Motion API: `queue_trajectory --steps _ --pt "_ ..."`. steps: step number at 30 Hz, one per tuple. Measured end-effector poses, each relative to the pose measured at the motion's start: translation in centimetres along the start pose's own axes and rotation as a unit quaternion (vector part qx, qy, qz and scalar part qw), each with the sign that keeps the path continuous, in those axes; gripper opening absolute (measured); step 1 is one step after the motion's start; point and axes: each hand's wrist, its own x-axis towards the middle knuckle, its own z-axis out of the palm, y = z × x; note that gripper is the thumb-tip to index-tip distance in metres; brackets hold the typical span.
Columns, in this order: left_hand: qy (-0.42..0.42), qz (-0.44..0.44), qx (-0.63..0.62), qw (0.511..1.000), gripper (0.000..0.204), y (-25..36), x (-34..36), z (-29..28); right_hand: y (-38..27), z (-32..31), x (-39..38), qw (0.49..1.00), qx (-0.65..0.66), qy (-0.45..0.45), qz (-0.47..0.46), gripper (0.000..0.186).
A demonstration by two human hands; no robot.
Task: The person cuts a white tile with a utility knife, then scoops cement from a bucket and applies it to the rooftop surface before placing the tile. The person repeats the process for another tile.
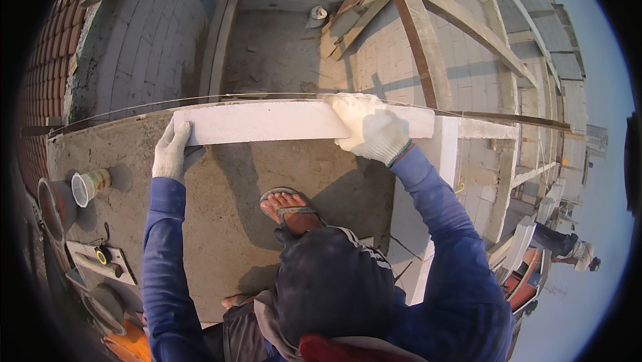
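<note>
A long white lightweight concrete block (261, 122) lies along the edge of the grey cement surface, below a taut string (274, 94). My left hand (172, 151), in a white knit glove, is closed around the block's left end, its thumb on the near face. Toward the block's right part, my right hand (370, 128), in a matching glove, wraps over the top with its fingers curled down. Some of the right fingers are hidden behind the glove's back. My sandalled foot (292, 209) stands on the cement just below the block.
Beyond the block the level drops to a lower room with a concrete floor (267, 67). Timber beams (418, 34) cross above it. At left are a bucket (56, 208), a plastic tub (90, 187), a float (100, 261) and a tape measure (103, 255). A person (568, 247) is at far right.
</note>
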Motion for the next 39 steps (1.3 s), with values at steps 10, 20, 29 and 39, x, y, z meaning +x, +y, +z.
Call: queue_trajectory --steps 10,20,29,39 --pt "0.047 0.057 0.009 0.997 0.070 -2.2 0.3 1.4 -4.8 -2.9 -7.2 0.970 0.055 -0.145 0.190 0.058" --pt "0.024 0.052 -0.084 0.995 0.079 -2.1 0.4 1.8 0.1 -2.9 -2.4 0.986 -0.131 0.014 0.105 0.105" --pt "0.070 0.082 0.002 0.994 0.079 -2.0 0.6 0.7 -1.6 -3.3 0.7 0.986 -0.026 -0.111 0.120 0.087" --pt "0.043 0.066 0.017 0.997 0.072 0.6 1.2 1.6 -0.6 -3.9 0.8 0.988 -0.009 -0.068 0.139 0.100"
